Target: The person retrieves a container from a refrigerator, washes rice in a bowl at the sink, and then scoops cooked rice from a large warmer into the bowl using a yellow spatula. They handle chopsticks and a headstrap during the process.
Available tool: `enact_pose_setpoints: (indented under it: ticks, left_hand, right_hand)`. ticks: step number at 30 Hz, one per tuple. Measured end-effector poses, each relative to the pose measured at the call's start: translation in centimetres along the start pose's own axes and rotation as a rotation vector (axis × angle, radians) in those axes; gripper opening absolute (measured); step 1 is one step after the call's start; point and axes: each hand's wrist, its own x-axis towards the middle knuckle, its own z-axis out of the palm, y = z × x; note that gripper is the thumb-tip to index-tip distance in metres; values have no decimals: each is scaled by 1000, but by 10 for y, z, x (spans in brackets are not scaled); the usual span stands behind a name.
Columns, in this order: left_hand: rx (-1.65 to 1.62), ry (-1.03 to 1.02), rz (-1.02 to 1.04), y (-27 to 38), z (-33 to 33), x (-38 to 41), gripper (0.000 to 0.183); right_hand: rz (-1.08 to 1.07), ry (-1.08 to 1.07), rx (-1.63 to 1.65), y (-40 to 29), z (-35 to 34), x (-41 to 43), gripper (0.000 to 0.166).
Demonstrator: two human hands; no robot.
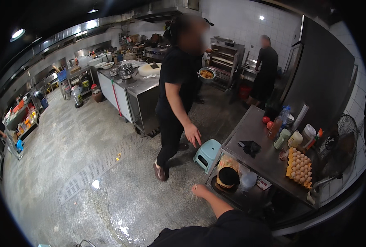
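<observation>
My right hand point(199, 190) reaches forward at the lower centre, beside the lower shelf of a metal table point(260, 142). Its fingers are curled; thin pale shapes show just below them, too small to identify, so whether it holds anything is unclear. My left hand is out of view. Nearest to my right hand are a black round container point(228, 176) on that shelf and a light blue plastic stool point(208, 154) on the floor. Ahead, a person in black point(178, 77) stands side-on, one hand hanging open above the stool. A bowl of brown food point(206, 74) shows beside this person.
The metal table bears a tray of eggs point(300, 168), a black cloth or bag point(250, 148) and several bottles. Another person point(265, 61) stands by the back wall. A steel counter point(142, 85) with stacked bowls stands left of centre. The floor point(108, 197) has shiny patches and yellow scraps.
</observation>
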Motion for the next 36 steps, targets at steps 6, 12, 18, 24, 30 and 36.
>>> enact_pose_setpoints:
  ticks: [6, 12, 18, 24, 30, 36]
  left_hand:
    - [97, -57, 53, 37, 77, 37, 48]
    - [142, -97, 115, 62, 126, 64, 50]
    - [98, -171, 212, 96, 155, 96, 52]
    - [15, -306, 202, 119, 209, 143, 55]
    - [194, -501, -52, 128, 292, 203, 60]
    - [874, -692, -114, 102, 391, 170, 47]
  right_hand:
    - [92, -96, -47, -5, 9, 28, 31]
    - [25, 26, -147, -49, 16, 23, 41]
    - [-362, -80, -44, -115, 60, 51, 25]
    - [-695, -133, -64, -228, 119, 63, 18]
    - [-717, -34, 111, -319, 150, 100, 18]
    - [-215, 368, 588, -328, 117, 180, 24]
